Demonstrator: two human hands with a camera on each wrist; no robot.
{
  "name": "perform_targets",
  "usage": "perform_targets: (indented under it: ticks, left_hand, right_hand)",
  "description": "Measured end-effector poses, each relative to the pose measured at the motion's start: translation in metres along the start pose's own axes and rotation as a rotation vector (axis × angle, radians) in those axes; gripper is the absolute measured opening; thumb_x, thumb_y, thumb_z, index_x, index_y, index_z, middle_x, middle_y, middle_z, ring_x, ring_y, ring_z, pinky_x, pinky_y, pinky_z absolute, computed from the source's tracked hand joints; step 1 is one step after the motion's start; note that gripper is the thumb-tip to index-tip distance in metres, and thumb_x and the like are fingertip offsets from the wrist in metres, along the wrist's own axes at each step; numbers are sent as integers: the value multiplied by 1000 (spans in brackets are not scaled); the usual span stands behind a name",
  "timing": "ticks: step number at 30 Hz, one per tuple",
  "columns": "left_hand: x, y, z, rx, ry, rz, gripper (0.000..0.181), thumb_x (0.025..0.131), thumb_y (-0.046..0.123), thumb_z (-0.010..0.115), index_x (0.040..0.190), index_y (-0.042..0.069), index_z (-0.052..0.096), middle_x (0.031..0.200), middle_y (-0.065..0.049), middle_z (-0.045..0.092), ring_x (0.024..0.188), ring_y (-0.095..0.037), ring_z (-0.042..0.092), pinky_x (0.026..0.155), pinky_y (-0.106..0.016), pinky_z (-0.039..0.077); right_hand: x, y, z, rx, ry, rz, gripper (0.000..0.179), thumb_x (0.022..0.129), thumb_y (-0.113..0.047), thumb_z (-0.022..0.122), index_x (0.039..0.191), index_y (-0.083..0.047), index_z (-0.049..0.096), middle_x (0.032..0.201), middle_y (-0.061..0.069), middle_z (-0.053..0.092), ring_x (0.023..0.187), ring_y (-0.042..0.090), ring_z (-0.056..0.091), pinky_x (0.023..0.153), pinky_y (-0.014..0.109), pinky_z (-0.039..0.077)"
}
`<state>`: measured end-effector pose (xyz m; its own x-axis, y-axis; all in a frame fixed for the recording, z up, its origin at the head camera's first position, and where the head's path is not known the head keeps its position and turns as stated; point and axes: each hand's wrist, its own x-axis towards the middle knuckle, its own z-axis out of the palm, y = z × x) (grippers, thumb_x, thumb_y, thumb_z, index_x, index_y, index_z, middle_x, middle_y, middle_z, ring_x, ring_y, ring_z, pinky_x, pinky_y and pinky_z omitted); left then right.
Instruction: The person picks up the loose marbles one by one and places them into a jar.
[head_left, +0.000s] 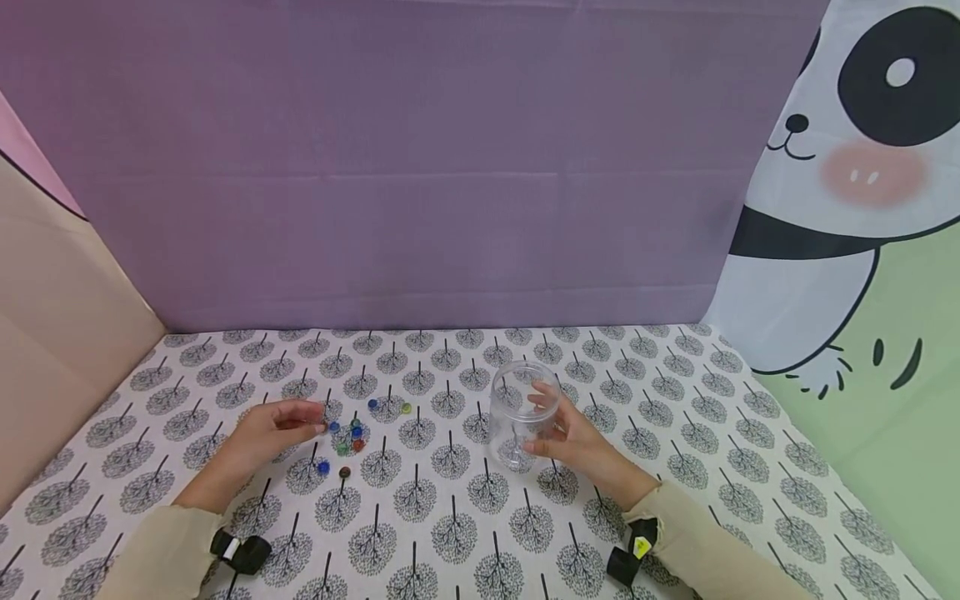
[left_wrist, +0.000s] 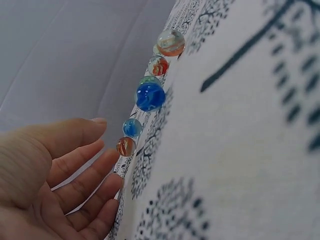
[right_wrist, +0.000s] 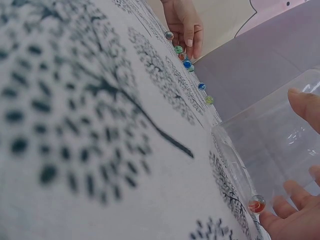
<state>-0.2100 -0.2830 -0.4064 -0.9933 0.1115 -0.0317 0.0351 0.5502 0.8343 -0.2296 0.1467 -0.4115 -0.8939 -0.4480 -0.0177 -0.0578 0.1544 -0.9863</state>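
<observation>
In the head view my left hand (head_left: 281,433) is at the left edge of a loose group of glass marbles. Its fingers are apart and loosely bent, and in the left wrist view their tips come close to an orange-streaked marble (left_wrist: 126,146). A blue marble (left_wrist: 150,97) is farther along the cloth. On the right, a clear jar (head_left: 504,425) stands upright, and my right hand (head_left: 573,446) holds its side with thumb and fingers. An orange-and-clear marble (right_wrist: 257,204) shows beside my right fingertips at the jar's base.
A white cloth (head_left: 450,542) printed with grey trees covers the table. Behind it hangs a purple curtain (head_left: 375,208). A yellow-green marble (head_left: 406,408) lies on the group's right side, and a dark red-brown marble (head_left: 344,472) is at its near edge.
</observation>
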Motion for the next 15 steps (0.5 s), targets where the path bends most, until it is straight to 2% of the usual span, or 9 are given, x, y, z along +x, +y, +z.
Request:
perform_targets:
  ticks: [10, 15]
  left_hand:
    - [0, 0, 0, -28, -27, 41, 44, 88, 17, 66, 122, -8, 55, 114, -19, 62, 91, -9, 56, 76, -22, 50]
    - [1, -3, 2, 0, -33, 38, 40, 89, 15, 65, 121, -8, 57, 114, -20, 62, 93, -15, 56, 74, -23, 50]
  right_hand:
    - [1, 1, -1, 12, -13, -11, 93, 78, -12, 75, 150, -21, 17, 153, 12, 23, 132, 39, 35, 105, 51, 33]
    - [1, 2, -1, 7, -12, -13, 93, 78, -11, 75, 150, -22, 17, 153, 12, 22, 132, 40, 36, 104, 51, 34]
